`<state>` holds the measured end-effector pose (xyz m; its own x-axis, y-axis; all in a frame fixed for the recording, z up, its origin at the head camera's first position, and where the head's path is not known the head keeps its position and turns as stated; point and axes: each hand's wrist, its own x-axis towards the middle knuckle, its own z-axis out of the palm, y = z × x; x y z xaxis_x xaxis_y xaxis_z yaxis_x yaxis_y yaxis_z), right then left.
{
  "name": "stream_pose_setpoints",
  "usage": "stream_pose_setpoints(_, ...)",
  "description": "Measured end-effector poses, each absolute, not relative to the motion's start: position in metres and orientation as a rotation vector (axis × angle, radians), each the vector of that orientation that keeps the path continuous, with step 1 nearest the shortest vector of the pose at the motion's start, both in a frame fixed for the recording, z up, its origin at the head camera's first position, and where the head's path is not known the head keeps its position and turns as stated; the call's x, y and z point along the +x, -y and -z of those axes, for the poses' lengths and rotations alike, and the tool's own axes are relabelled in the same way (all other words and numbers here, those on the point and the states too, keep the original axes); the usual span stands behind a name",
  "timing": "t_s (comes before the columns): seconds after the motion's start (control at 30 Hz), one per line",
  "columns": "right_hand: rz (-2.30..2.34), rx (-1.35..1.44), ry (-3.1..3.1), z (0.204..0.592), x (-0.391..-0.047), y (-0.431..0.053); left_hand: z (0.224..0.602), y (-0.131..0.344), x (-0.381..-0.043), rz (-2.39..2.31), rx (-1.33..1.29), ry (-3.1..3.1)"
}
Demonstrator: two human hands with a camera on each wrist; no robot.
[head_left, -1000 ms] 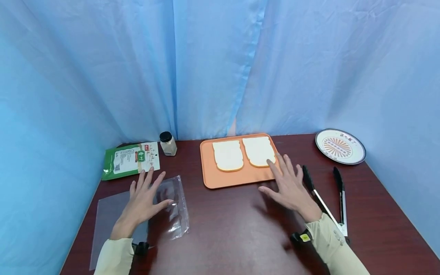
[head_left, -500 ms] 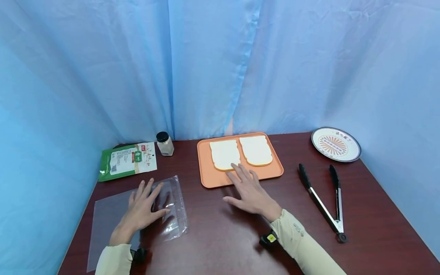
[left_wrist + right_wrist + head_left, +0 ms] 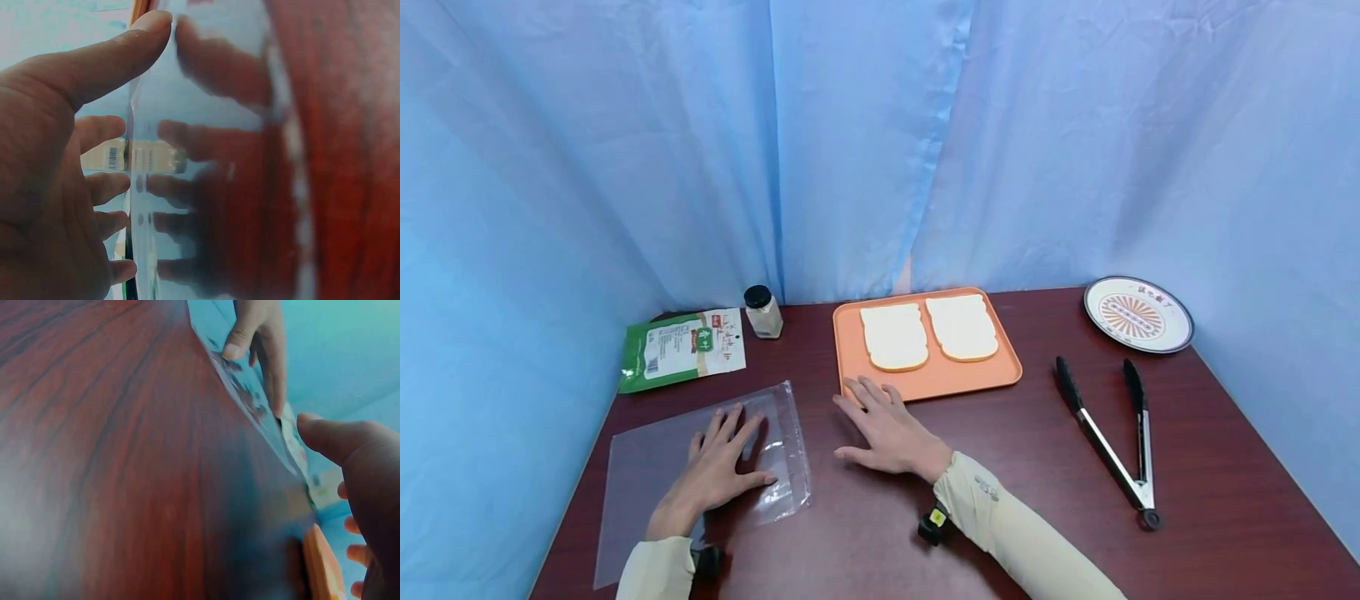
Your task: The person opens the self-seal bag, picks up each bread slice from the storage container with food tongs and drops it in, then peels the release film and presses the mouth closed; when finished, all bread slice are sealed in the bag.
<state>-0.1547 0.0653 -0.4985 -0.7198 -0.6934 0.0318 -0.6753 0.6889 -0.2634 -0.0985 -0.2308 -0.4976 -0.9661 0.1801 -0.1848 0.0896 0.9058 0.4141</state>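
A clear plastic bag (image 3: 655,467) lies flat on the table at the left. My left hand (image 3: 711,471) is over it, fingers spread; in the left wrist view the fingertips (image 3: 122,270) are very close to the bag's shiny surface, and I cannot tell whether they touch. My right hand (image 3: 887,429) hovers near the front left corner of an orange tray (image 3: 955,386), fingers spread, holding nothing. Its fingertips overlap the tray's near edge in the head view. Two white bread slices (image 3: 895,335) with brown crusts lie side by side on the tray.
Behind the bag lie a green and white seasoning packet (image 3: 681,350) and a small jar (image 3: 763,312) with a black lid. Metal tongs (image 3: 1108,450) with black ends lie spread at the right. A patterned plate (image 3: 1138,315) sits at the back right, near the blue curtain (image 3: 1037,150).
My right hand has swept left from the tray's right side to its front left corner. The left hand has sunk slightly towards the bag.
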Motion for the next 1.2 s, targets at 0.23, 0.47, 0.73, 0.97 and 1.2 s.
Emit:
stream_pose_setpoints(0.23,0.306,-1.264,-2.75,0.507,-0.153,-0.037,0.5,0.229,-0.099,-0.636,0.201,-2.832)
stream_pose_setpoints(0.47,0.124,-1.343,-2.813,0.514,-0.149,-0.018,0.503,0.228,-0.098,-0.648,0.213,-2.833)
stream_pose_setpoints(0.73,0.175,-1.381,-2.784,0.526,-0.15,-0.009,0.503,0.227,-0.1,-0.638,0.206,-2.824)
stream_pose_setpoints(0.97,0.137,-1.355,-2.757,0.53,-0.152,-0.009,0.501,0.224,-0.1,-0.648,0.21,-2.824)
stream_pose_setpoints(1.2,0.133,-1.359,-2.77,0.531,-0.154,-0.01,0.497,0.216,-0.104,-0.667,0.237,-2.823)
